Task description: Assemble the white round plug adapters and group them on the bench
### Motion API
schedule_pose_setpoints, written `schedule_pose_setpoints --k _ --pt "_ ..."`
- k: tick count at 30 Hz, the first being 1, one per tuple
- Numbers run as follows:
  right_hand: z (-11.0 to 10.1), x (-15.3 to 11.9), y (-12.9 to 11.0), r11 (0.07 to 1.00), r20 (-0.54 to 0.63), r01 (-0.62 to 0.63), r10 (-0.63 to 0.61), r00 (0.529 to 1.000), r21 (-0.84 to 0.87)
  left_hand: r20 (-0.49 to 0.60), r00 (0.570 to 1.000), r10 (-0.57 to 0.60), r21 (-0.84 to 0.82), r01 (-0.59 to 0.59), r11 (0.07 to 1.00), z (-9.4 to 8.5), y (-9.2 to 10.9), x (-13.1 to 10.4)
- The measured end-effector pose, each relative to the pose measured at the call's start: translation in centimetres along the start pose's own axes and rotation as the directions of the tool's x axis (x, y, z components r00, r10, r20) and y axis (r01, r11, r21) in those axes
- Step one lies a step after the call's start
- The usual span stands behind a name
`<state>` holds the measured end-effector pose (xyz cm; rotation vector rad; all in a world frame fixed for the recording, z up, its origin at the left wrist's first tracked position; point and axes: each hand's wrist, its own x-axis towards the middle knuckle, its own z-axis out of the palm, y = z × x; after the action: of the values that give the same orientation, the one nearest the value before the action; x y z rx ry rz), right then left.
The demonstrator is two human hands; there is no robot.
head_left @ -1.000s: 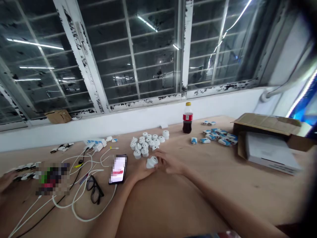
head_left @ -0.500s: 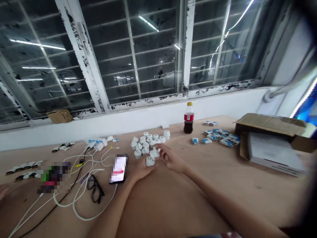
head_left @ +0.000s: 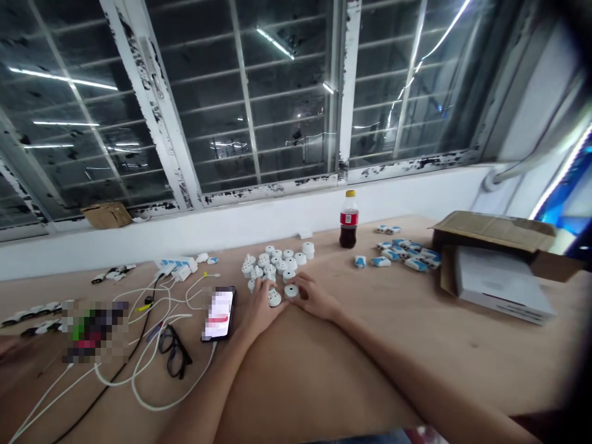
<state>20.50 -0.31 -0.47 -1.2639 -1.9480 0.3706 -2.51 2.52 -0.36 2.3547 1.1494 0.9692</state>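
My left hand (head_left: 263, 308) is closed around a small white round socket piece (head_left: 274, 299) with dark holes in its face. Just to the right, the fingers of my right hand (head_left: 315, 298) grip a white round cap (head_left: 291, 291) with a small hole in its top. Both pieces sit low at the table surface, side by side and apart. Right behind my hands stands a cluster of several similar white round pieces (head_left: 276, 254), some showing holes or prongs.
A phone (head_left: 219, 313), eyeglasses (head_left: 176, 351) and tangled white cables (head_left: 139, 376) lie left. A power strip (head_left: 176, 267) is behind them. A cola bottle (head_left: 348, 222), blue-and-white pieces (head_left: 398, 250) and an open cardboard box (head_left: 494, 231) stand right. Another person's hand (head_left: 8, 348) shows at far left.
The two white pieces, held close together and raised between my hands before, are now separate and down at the table. My right hand has lowered. The view has shifted slightly.
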Motion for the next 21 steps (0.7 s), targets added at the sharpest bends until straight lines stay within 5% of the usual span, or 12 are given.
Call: schedule_pose_setpoints --k 4,14,21 --pt "1.1 0.4 0.4 0.99 -0.057 0.002 -0.01 0.998 -0.14 -0.058 0.998 -0.004 0.007 0.004 1.0 0.0 -0.4 0.1" --pt "1.7 0.8 0.1 0.947 -0.016 -0.02 0.016 1.0 -0.322 0.111 0.974 0.196 -0.05 -0.191 0.98 -2.0 -0.8 0.3" --pt "1.3 0.7 0.6 0.95 -0.06 -0.059 0.043 0.997 -0.308 0.035 0.99 0.136 -0.053 -0.134 0.99 -1.0 -1.5 0.6"
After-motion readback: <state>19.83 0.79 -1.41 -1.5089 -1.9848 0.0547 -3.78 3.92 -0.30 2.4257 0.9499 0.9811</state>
